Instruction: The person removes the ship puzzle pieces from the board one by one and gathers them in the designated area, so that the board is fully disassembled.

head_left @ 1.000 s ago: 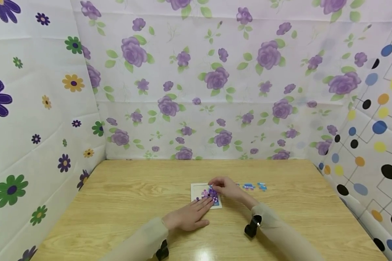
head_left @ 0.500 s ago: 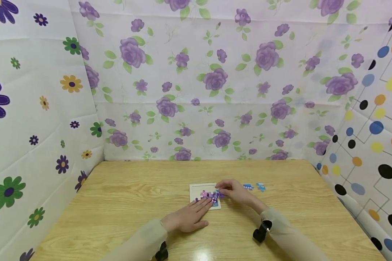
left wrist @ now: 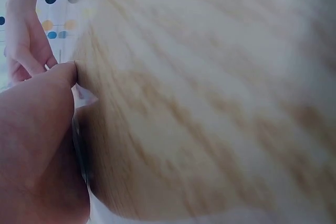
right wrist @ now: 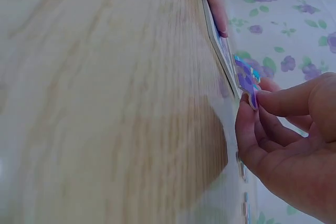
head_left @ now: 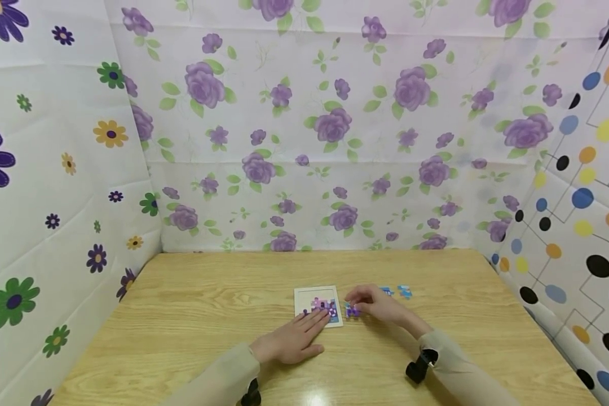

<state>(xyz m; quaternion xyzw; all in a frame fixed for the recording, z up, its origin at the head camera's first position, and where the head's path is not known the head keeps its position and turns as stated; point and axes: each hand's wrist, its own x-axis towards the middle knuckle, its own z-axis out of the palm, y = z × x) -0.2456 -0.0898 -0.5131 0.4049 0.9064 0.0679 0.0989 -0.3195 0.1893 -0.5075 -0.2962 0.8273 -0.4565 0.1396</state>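
Note:
A white-framed jigsaw puzzle tray (head_left: 304, 292) lies on the wooden table, with several pink, purple and blue pieces joined in its lower part. Flat across its lower edge rests my left hand (head_left: 293, 338), fingers straight over the pieces. Just right of the tray, my right hand (head_left: 378, 304) pinches a purple and blue puzzle piece (right wrist: 247, 80) between thumb and fingers. In the right wrist view that piece is held tilted, close beside the tray's edge. From the left wrist, the left hand (left wrist: 37, 145) shows mostly as its thumb side.
Loose blue puzzle pieces (head_left: 405, 291) lie on the table (head_left: 223, 287) to the right, partly behind the right hand. Flowered cloth (head_left: 284, 141) hangs along the back and left, and dotted cloth (head_left: 583, 225) along the right.
My right hand has moved right, off the tray, taking the purple and blue puzzle piece with it. The left hand has stayed on the tray.

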